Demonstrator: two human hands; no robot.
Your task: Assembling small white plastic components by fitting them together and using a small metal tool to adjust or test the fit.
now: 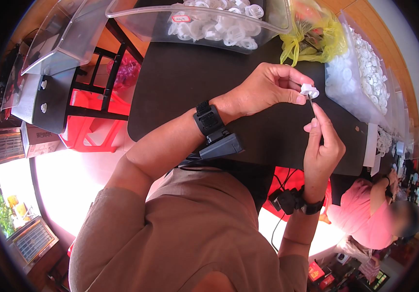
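My left hand (263, 90) pinches a small white plastic part (309, 89) between thumb and fingers, above the right side of the dark table (185, 82). Just below it, my right hand (324, 143) is closed on a thin dark rod-like piece (310, 100), with index finger and thumb near its lower end. The upper end of this piece meets the underside of the white part. Whether it sits inside the part or only touches it, I cannot tell. The piece's exact kind is too small to make out.
A clear bin (141, 20) of white plastic parts stands at the far edge. Beside it lies a yellow plastic bag (333, 41); another bin (338, 92) of white pieces is at right. A red stool (85, 134) stands left, and a person in pink (358, 214) sits at right.
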